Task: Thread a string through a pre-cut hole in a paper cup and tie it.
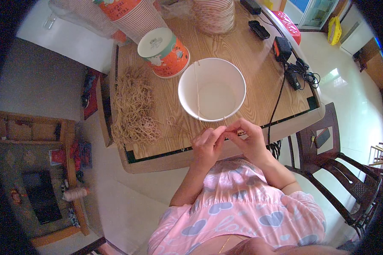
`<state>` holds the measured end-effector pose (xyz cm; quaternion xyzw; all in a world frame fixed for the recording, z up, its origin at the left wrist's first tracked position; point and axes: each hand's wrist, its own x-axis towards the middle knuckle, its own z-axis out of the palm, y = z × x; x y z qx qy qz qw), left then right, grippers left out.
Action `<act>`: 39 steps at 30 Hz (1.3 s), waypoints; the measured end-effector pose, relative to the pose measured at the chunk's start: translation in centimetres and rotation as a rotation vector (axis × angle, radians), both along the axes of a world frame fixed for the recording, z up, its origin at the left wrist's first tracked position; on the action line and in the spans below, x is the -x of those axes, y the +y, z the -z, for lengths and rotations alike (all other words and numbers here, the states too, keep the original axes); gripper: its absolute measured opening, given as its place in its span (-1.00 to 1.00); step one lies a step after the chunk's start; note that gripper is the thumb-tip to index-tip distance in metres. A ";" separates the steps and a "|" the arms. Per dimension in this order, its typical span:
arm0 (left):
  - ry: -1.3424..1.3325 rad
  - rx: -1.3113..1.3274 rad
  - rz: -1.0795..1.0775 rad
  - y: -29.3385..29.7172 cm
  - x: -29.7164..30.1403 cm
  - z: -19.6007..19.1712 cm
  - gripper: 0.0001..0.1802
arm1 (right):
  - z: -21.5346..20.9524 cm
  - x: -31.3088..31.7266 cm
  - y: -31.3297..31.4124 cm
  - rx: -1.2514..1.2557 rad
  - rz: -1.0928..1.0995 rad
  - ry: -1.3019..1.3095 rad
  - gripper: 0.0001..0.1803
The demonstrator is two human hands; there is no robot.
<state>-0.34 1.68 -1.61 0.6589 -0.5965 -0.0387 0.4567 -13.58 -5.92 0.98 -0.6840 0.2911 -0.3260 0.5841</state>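
A white paper bucket (pixel 236 91) stands on the table in front of me, its mouth facing up. A thin beige string (pixel 198 91) crosses its mouth from the far rim to the near rim. Just in front of the near rim, my left hand (pixel 207 143) and my right hand (pixel 249 140) meet, fingertips pinched together. The string runs toward these fingers; what lies right between the fingertips is mostly hidden. To the left a loose heap of beige strings (pixel 136 106) lies on the table, a few strands straying toward the bucket.
An orange and green printed bucket with a lid (pixel 168 57) stands behind the heap. Stacked paper buckets (pixel 134 21) and a pile of pale rims (pixel 212 17) are farther back. Black cables and an adapter (pixel 292 76) lie along the right edge. A dark chair (pixel 323 144) stands at right.
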 end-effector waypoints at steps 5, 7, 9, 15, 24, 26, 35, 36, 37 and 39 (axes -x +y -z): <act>0.152 0.039 -0.023 -0.2 0.3 0.1 -0.77 | 1.6 -0.2 0.1 -0.240 0.012 -0.165 -0.82; 0.140 0.035 -0.033 -0.2 0.4 0.0 -0.78 | 1.8 -0.1 -0.4 -0.373 -0.016 -0.205 -0.78; 0.127 0.030 -0.042 -0.2 0.5 -0.3 -0.78 | 1.8 0.0 -0.6 -0.506 -0.044 -0.244 -0.74; -0.010 -0.051 0.042 0.0 0.1 -0.5 -0.78 | 2.3 0.0 -0.9 -0.542 -0.097 -0.330 -0.72; 0.210 -0.001 0.016 -0.1 0.6 -0.2 -0.82 | 3.0 0.2 -1.3 -1.080 -0.187 -0.447 -0.80; 0.262 -0.006 -0.063 0.2 0.5 0.3 -0.84 | 3.0 0.2 -0.5 -0.568 0.030 -0.231 -0.82; 0.257 -0.084 -0.059 0.1 0.7 -1.0 -0.83 | 1.2 0.0 0.7 -0.227 0.012 -0.251 -0.86; 0.256 -0.082 -0.062 0.1 0.7 -0.9 -0.83 | 1.2 -0.1 0.6 -0.208 0.019 -0.247 -0.86; 0.235 -0.057 -0.056 0.2 0.7 -0.7 -0.83 | 1.1 -0.2 0.6 -0.207 0.016 -0.247 -0.86; 0.215 -0.032 -0.049 0.3 0.7 -0.4 -0.83 | 0.8 -0.4 0.7 -0.160 0.041 -0.204 -0.88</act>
